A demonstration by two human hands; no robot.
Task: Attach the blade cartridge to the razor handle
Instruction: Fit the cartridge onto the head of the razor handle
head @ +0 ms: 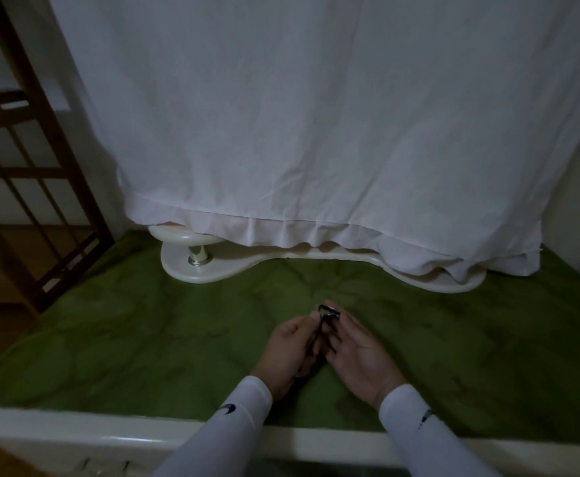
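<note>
Nearest the camera runs a white rim (75, 432), and two arms in white sleeves (244, 414) reach over it onto a desk covered in green cloth (126, 339). The left hand (290, 349) has its fingers (297, 327) curled around the dark razor handle (316, 342), held just above the cloth. The handle's long axis runs away from the person, tilted slightly right, with its head end pointing to the far side. At that far tip sits the blade cartridge (330, 310), lying crosswise to the handle. The right hand (361, 352) is palm-up just beside it, its fingertips (333, 304) pinching the cartridge. Farther back a cream stand base (192, 273) rests on the cloth, mostly draped by a white sheet (316, 115). A wooden lattice frame (23, 166) stands at far left.
</note>
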